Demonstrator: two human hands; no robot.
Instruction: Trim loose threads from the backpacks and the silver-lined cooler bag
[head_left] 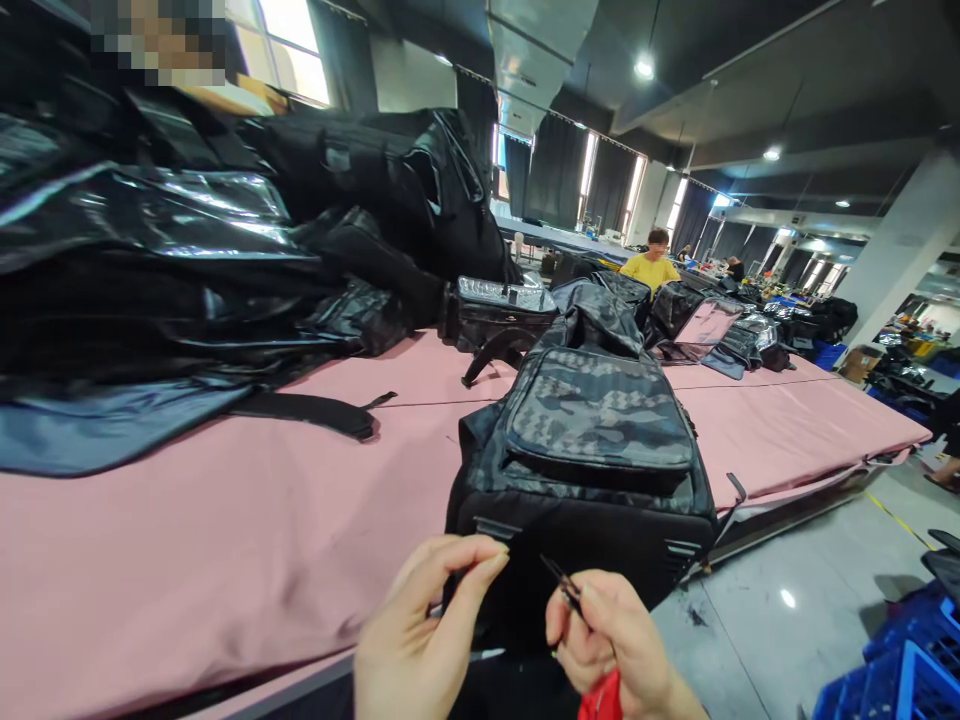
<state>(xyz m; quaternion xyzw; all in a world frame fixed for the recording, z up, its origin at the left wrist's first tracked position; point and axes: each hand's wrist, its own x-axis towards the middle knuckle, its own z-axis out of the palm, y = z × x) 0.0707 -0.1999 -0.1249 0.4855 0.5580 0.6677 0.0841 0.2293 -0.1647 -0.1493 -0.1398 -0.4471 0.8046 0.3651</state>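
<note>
A camouflage backpack (600, 410) lies in front of me on the pink-covered table (247, 560), its black base facing me. Just short of that base, my left hand (427, 625) pinches thumb and forefinger together; anything between the tips is too small to make out. My right hand (619, 635) is closed round dark thread snips (564, 580), whose narrow points face up and left toward the left hand's fingertips. Something red (602, 697) shows under the right palm. Neither hand visibly touches the backpack.
A tall heap of black bags (187, 260) fills the table's left side, with a loose strap (311, 408) in front. More bags (697, 320) lie farther back, near a person in yellow (651, 265). Blue crates (892, 670) stand on the floor at right.
</note>
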